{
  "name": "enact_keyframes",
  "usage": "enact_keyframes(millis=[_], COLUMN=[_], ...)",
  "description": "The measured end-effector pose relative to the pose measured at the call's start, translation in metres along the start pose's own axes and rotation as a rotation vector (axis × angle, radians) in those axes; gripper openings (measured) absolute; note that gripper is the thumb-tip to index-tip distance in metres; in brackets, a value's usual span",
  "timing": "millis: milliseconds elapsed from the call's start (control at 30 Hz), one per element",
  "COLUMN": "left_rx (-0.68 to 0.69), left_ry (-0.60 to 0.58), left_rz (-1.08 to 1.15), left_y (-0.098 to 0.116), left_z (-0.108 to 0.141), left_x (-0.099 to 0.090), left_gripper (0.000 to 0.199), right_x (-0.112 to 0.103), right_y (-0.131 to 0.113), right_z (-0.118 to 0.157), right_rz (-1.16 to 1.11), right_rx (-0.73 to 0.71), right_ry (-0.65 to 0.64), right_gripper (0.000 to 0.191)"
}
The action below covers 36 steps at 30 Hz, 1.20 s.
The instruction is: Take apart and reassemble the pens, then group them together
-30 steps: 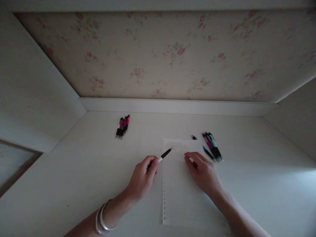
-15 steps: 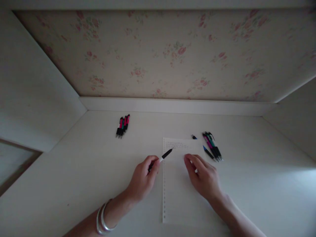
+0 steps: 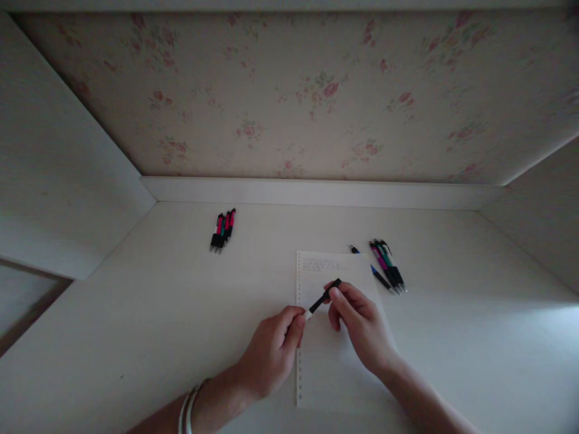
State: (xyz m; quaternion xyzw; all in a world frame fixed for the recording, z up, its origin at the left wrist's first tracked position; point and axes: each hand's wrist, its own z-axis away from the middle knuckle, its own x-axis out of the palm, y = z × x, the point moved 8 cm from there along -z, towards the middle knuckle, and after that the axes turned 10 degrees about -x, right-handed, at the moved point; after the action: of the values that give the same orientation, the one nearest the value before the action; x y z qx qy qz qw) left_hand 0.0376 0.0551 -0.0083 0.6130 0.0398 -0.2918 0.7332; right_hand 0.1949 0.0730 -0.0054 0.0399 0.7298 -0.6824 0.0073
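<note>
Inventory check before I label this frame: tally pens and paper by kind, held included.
Pens: 9 (4 in the left bunch, 3 in the right bunch, 1 blue one partly under the paper, 1 held)
Paper: 1
Total: 10

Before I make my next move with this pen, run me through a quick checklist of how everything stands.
1. Left hand closed on the pen: ok.
2. Right hand on the pen's black end: ok, the fingers pinch it.
3. Pen's writing tip bare: cannot tell, no metal point shows.
4. Sheet free of other pens: not ok, its upper right corner covers the middle of a blue pen.
5. Handwriting left uncovered by the hands: ok, it shows near the sheet's top.
6. Pink and green pens at the far left out of the hands' way: ok.
</note>
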Motion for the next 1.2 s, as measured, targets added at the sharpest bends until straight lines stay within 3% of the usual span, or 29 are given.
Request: enact_keyframes(millis=[133, 200, 267, 400, 567, 667, 767, 933, 1067, 1200], left_rx=[-0.019, -0.038, -0.060, -0.079, -0.077, -0.069, -0.066, -0.031, 0.009, 0.055], left_ry=[0.006, -0.003, -0.021, -0.034, -0.043, -0.042, -0.033, -0.011, -0.028, -0.067], left_rz=[0.040, 0.067, 0.091, 0.106, 0.094, 0.091, 0.089, 0.054, 0.016, 0.018], left_y=[-0.002, -0.003, -0.003, -0.003, -0.004, -0.005, -0.004, -0.002, -0.002, 0.002], left_z=[-0.002, -0.002, -0.003, -0.004, -0.003, -0.003, -0.004, -0.004, -0.002, 0.000], left_x=[-0.002, -0.002, -0.003, -0.004, -0.003, -0.003, -0.003, -0.004, -0.001, 0.001], left_gripper=[0.036, 0.035, 0.036, 0.037, 0.038, 0.039, 0.039, 0.038, 0.036, 0.032], right_x=[-0.028, -0.041, -0.042, -0.020, -0.007, -0.008, -0.006, 0.011, 0.018, 0.019], right_y=[-0.002, -0.005, -0.010, -0.010, -0.009, -0.015, -0.022, -0.016, -0.010, -0.008], right_z=[-0.010, -0.013, -0.016, -0.017, -0.017, -0.016, -0.011, -0.002, 0.002, 0.007], right_rz=[-0.026, 0.147, 0.462, 1.023, 1.233, 1.159, 0.896, 0.399, 0.229, 0.211], right_rx=[-0.068, -0.102, -0.160, -0.294, -0.361, -0.378, -0.372, -0.154, -0.082, -0.090], right_ry=[0.183, 0.245, 0.187, -0.045, -0.082, -0.056, -0.064, -0.166, -0.148, -0.151], right_gripper=[0.033, 0.033, 0.032, 0.034, 0.034, 0.036, 0.039, 0.038, 0.039, 0.038])
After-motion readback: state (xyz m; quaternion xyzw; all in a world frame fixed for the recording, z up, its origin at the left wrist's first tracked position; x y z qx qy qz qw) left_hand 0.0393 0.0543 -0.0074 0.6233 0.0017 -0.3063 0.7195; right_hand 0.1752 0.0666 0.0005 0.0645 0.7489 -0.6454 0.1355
